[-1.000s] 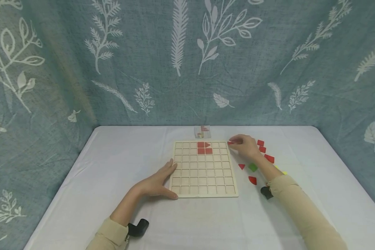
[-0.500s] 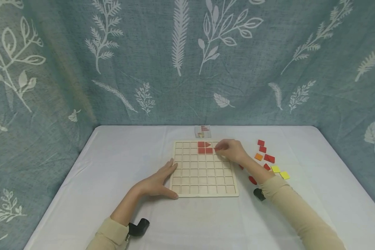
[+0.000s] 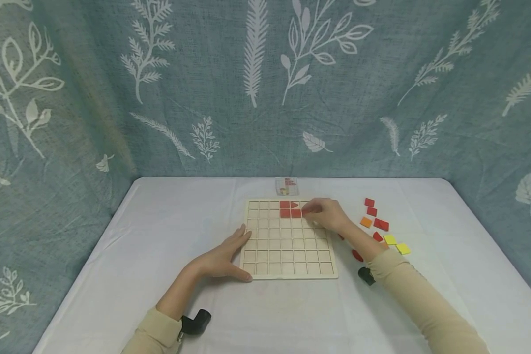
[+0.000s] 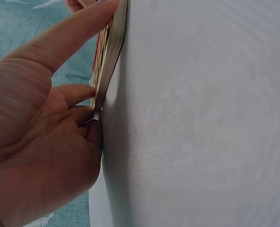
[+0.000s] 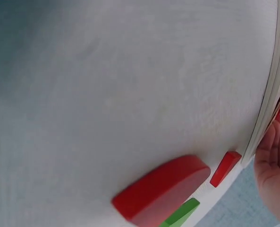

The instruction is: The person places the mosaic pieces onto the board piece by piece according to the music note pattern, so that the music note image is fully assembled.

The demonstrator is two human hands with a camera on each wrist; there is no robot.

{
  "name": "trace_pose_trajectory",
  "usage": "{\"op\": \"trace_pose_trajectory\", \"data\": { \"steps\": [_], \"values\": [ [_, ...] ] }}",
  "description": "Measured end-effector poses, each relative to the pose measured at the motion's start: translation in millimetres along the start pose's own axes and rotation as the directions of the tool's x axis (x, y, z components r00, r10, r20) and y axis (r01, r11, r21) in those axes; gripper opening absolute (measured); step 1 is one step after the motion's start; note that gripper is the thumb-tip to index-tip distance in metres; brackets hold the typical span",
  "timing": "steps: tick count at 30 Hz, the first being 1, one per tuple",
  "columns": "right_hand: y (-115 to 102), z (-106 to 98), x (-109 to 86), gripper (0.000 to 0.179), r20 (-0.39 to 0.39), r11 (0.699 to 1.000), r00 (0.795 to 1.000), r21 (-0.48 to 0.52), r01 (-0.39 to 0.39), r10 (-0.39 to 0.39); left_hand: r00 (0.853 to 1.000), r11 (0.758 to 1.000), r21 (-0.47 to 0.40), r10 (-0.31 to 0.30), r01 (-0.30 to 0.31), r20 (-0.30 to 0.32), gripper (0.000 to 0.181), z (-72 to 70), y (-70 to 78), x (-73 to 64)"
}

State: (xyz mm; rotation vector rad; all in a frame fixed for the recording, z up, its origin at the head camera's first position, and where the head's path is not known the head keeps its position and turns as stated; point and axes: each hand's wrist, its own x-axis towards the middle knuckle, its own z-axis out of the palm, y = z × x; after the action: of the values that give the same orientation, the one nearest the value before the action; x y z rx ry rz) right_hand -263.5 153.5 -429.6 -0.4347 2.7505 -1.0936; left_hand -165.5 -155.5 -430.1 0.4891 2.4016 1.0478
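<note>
A pale wooden grid board (image 3: 287, 247) lies on the white table. Near its far edge sit a few red squares (image 3: 285, 213) and a red triangle (image 3: 294, 205). My right hand (image 3: 329, 214) pinches a small red tile (image 3: 305, 212) at the upper right cells, beside the lower red row; the fingers hide most of its shape. My left hand (image 3: 223, 258) rests against the board's left side, fingers extended on the rim and thumb at the near corner. In the left wrist view, thumb and fingertips touch the board's edge (image 4: 112, 54).
A small clear pattern card (image 3: 287, 187) lies behind the board. Right of it are loose red tiles (image 3: 381, 224), an orange one (image 3: 366, 222) and yellow squares (image 3: 390, 240). The right wrist view shows a rounded red tile (image 5: 163, 189) and a green one (image 5: 180, 215).
My right hand has moved left from beside the board to over its upper right cells, carrying the red tile, which now lies lower against the grid. The left hand has stayed put.
</note>
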Motion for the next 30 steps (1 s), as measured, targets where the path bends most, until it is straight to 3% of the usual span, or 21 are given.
{"op": "trace_pose_trajectory", "data": {
  "steps": [9, 14, 19, 22, 30],
  "values": [
    [4, -7, -7.4, 0.023, -0.031, 1.0, 0.999, 0.015, 0.026, -0.025, 1.0, 1.0, 0.01, 0.001, -0.001, 0.003, 0.113, 2.8, -0.7, 2.1],
    [17, -19, -14.8, 0.026, -0.067, 0.995, 0.994, 0.064, -0.076, 0.081, 1.0, 1.0, 0.007, -0.01, 0.01, 0.001, 0.112, 3.9, -1.3, 4.2],
    [31, -38, -28.2, 0.03, -0.084, 0.97, 0.974, 0.142, -0.196, 0.209, 1.0, 1.0, 0.015, -0.023, 0.023, -0.005, 0.113, 3.2, -1.7, 4.3],
    [42, -52, -39.2, 0.033, -0.108, 0.964, 0.966, 0.16, -0.214, 0.233, 1.0, 1.0, 0.016, -0.019, 0.019, -0.006, 0.114, 2.2, -2.1, 4.0],
    [81, -88, -73.8, 0.033, -0.127, 0.965, 0.957, 0.056, -0.257, 0.262, 1.0, 1.0, 0.007, 0.008, -0.008, -0.001, 0.113, 0.7, -2.1, 1.5]
  ]
}}
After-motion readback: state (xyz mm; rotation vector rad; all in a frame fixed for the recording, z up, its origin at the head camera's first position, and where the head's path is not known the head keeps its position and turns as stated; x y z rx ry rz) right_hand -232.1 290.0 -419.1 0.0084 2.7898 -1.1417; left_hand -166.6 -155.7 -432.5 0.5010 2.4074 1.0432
